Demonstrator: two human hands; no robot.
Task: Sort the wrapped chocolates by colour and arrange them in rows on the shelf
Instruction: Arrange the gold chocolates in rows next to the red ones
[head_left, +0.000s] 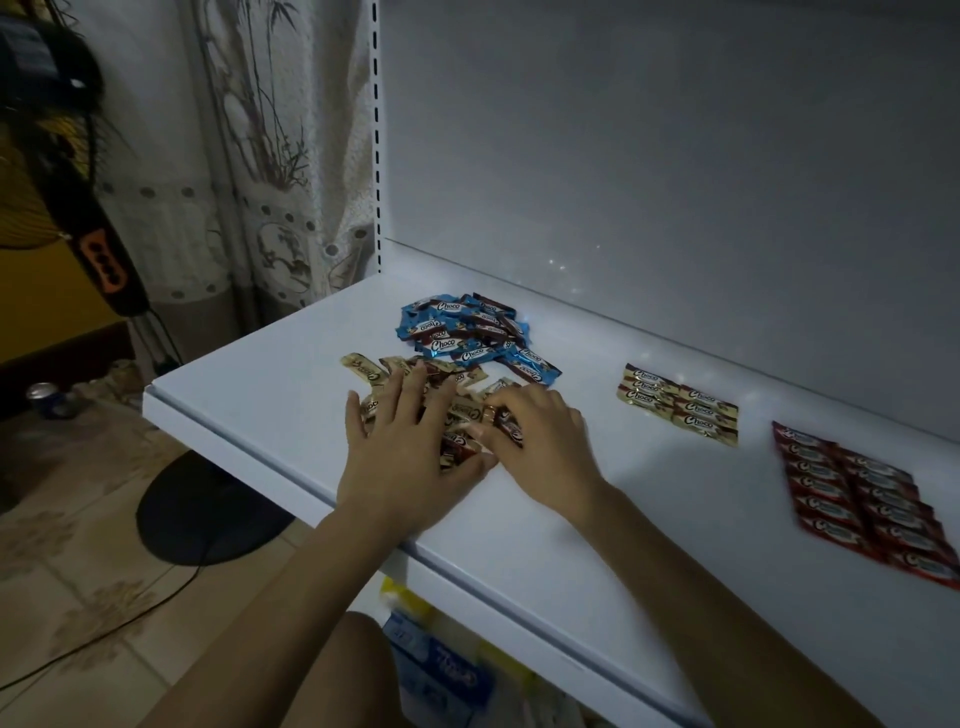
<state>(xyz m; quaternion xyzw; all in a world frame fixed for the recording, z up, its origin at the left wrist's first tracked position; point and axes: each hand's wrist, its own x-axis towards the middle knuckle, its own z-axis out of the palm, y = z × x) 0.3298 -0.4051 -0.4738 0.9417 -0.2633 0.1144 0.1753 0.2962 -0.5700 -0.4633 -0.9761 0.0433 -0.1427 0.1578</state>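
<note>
Near front edge of shelf (291, 395), left of middle: your left hand (410, 447) lies flat, fingers spread, on loose gold pile (363, 366). Your right hand (543, 441), fingers curled, pinches one chocolate (505, 425) at pile's right side. Blue pile (457, 332) just behind, toward back edge. Gold rows (680, 405) mid-shelf; red rows (872, 509) toward right end.

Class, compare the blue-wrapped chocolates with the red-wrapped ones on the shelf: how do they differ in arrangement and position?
The blue chocolates lie in a loose, overlapping heap; the red chocolates lie flat in two neat rows. The blue heap sits toward the left end of the shelf, near the back; the red rows sit at the far right. Both rest on the same white shelf.
</note>
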